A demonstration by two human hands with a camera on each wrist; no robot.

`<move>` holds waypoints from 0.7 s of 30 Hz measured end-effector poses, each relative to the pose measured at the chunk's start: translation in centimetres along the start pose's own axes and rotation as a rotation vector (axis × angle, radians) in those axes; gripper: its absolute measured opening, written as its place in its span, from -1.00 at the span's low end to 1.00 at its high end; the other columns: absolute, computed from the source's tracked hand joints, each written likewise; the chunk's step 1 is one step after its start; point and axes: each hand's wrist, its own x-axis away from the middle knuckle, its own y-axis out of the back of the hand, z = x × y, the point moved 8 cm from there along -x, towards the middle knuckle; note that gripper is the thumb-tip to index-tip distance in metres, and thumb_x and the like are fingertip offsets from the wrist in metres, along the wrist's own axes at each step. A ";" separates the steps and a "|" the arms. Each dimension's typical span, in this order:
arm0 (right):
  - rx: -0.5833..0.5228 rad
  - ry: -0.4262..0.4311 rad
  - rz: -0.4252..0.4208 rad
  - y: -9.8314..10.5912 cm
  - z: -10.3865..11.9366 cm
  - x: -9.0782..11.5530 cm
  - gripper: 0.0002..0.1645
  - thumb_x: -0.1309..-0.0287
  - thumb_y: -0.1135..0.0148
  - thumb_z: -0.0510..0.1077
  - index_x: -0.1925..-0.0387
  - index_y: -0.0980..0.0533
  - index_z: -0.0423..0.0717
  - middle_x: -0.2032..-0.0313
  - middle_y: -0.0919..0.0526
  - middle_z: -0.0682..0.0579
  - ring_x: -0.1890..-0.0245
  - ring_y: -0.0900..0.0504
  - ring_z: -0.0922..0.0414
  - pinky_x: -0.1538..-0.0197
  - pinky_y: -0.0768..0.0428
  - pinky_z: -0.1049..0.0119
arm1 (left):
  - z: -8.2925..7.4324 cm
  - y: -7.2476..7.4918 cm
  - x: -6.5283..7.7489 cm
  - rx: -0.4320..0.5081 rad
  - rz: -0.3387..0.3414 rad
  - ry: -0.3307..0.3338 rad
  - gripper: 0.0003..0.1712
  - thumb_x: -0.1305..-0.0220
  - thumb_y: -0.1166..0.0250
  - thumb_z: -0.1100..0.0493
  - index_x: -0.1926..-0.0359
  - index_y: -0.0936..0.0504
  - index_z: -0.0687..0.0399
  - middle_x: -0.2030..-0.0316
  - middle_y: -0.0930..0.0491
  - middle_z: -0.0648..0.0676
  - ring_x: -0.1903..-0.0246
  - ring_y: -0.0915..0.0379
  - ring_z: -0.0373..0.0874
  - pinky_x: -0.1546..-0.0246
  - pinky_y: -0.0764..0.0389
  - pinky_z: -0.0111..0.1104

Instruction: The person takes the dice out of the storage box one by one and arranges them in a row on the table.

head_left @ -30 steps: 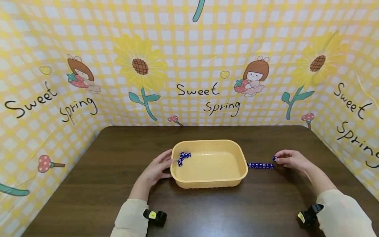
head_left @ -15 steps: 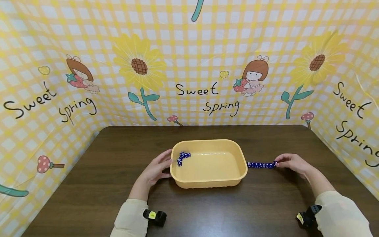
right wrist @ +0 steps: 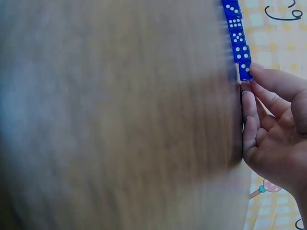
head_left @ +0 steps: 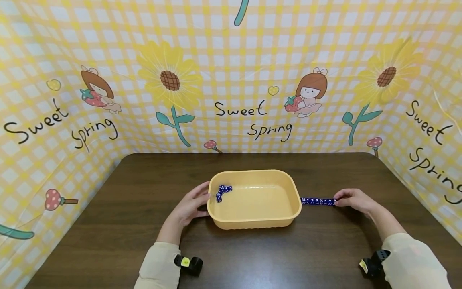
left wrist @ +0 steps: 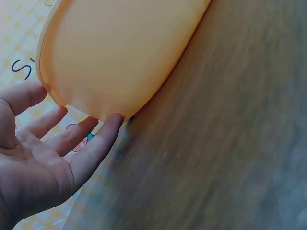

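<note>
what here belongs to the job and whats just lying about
Likely the job:
yellow tub
blue dice inside it
dice row beside it
left hand, touching the tub
right hand, pinching the row's end die

Just surroundings or worn gear:
table
patterned cloth
black wrist devices

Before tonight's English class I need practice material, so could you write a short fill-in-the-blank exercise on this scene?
1. In the right wrist view, the die next to the one that the right hand pinches shows ____ dots.
2. The blue dice inside the yellow basin, near the left hand, have ____ dots.
3. The gingham backdrop reads "Sweet ____".

Missing words: four; white; Spring.
</note>
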 end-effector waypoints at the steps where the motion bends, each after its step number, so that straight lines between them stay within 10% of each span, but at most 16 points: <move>1: -0.006 0.001 -0.002 0.0 0.0 0.0 -0.71 0.10 -0.22 -0.27 0.36 -0.43 -0.45 0.46 -0.51 -0.01 0.45 -0.40 0.18 0.34 -0.34 0.35 | 0.0 0.0 0.0 0.000 0.001 -0.001 -0.43 -0.21 -0.02 0.27 -0.25 -0.12 0.00 -0.18 -0.15 0.22 -0.02 -0.21 0.16 0.29 -0.44 -0.03; 21: -0.047 0.043 0.000 0.0 0.3 0.1 -0.63 0.10 -0.22 -0.30 0.26 -0.39 -0.53 0.42 -0.52 -0.05 0.45 -0.46 0.22 0.35 -0.42 0.40 | 0.0 0.0 0.0 0.008 0.011 -0.009 -0.41 -0.21 -0.03 0.27 -0.25 -0.11 0.02 -0.18 -0.14 0.23 -0.02 -0.21 0.16 0.28 -0.43 -0.03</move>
